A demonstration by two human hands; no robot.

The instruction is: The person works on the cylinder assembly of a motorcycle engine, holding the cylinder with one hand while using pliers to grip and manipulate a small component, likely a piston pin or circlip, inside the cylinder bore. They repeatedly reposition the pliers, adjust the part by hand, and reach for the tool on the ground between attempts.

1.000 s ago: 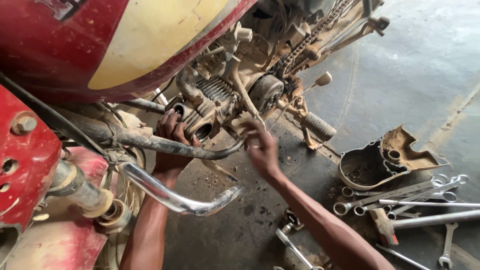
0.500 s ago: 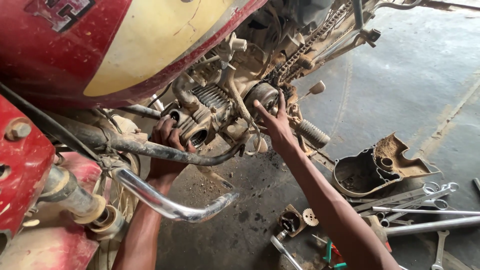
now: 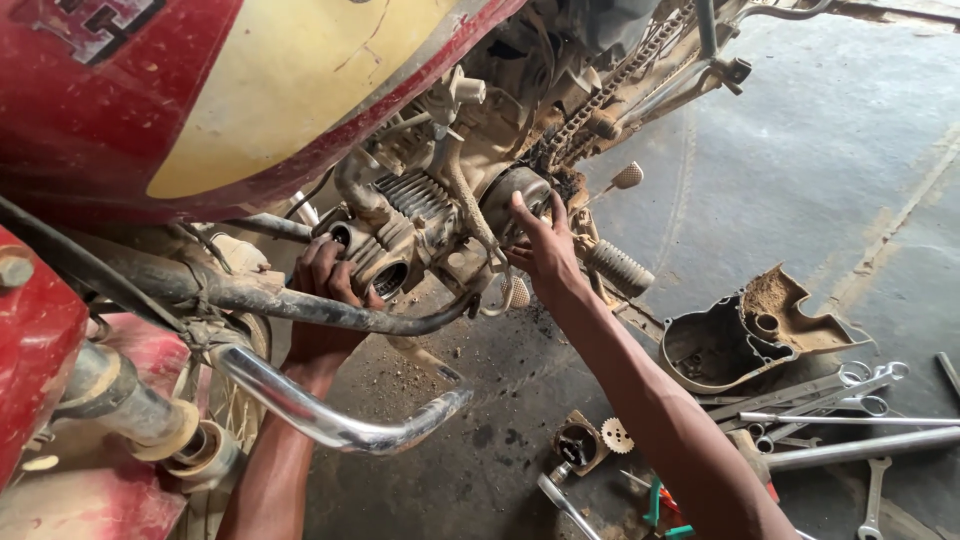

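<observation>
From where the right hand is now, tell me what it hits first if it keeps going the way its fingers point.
The right hand points up and left into the engine. Its fingertips already lie at the round, dirt-caked engine casing, so that would be met first, probably at once. The chain sits beyond; depth is unclear.

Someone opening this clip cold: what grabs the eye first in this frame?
The big red and cream motorcycle fuel tank fills the upper left, with the dirt-caked finned engine exposed beneath it. Both bare hands are on that engine: the left hand grips by the cylinder's open port, the right hand presses on the round grey side housing. On the concrete floor at right lie a removed, grime-filled engine cover and a cluster of steel spanners.
</observation>
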